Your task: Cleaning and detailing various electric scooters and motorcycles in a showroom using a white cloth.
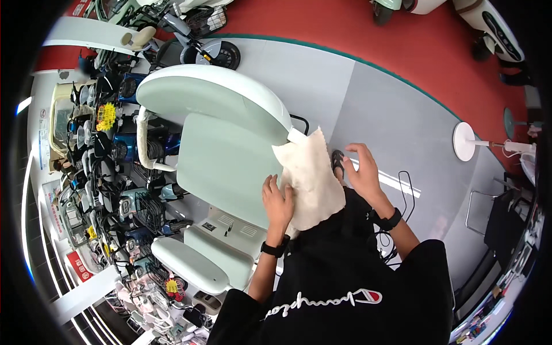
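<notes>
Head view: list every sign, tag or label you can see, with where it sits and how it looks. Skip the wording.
Yellow tag: hangs among the parked scooters at far left, jagged-edged, yellow with red marks.
Yellow tag, lower: by the pale green scooter's rear, small, yellow and red.
Red sign: lower left floor edge, slanted rectangle, red and white.
Wall posters: left wall, pale rectangles.
Grey stickers: on the scooter's footboard, small.
</notes>
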`<action>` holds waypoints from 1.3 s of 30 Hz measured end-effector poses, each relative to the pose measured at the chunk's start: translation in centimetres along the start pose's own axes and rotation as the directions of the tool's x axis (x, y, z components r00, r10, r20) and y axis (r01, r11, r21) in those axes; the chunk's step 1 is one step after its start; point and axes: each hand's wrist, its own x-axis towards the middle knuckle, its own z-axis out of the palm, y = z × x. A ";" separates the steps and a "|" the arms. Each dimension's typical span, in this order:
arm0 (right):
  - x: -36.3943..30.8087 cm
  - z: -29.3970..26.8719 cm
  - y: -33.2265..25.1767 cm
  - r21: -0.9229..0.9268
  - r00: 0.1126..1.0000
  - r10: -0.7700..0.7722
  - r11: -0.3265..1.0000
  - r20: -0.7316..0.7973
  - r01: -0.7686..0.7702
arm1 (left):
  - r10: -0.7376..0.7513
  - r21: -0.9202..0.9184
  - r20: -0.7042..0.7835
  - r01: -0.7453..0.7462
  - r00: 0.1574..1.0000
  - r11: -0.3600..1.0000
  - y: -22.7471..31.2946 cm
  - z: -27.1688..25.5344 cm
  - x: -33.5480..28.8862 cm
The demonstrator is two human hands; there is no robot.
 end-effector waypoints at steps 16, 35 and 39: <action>9.0 8.3 -4.9 0.015 0.836 -0.097 0.994 0.541 0.106 | -0.015 -0.247 0.061 0.030 0.998 0.968 9.2 3.8 3.0; 2.3 11.4 -3.8 0.368 0.982 0.189 0.911 0.033 -0.187 | 0.264 -0.094 -0.126 -0.277 0.956 0.956 5.9 3.3 -0.3; 0.1 12.7 -2.9 0.479 0.965 0.245 0.861 -0.095 -0.171 | 0.344 0.006 -0.183 -0.349 0.921 0.937 3.0 4.4 -3.2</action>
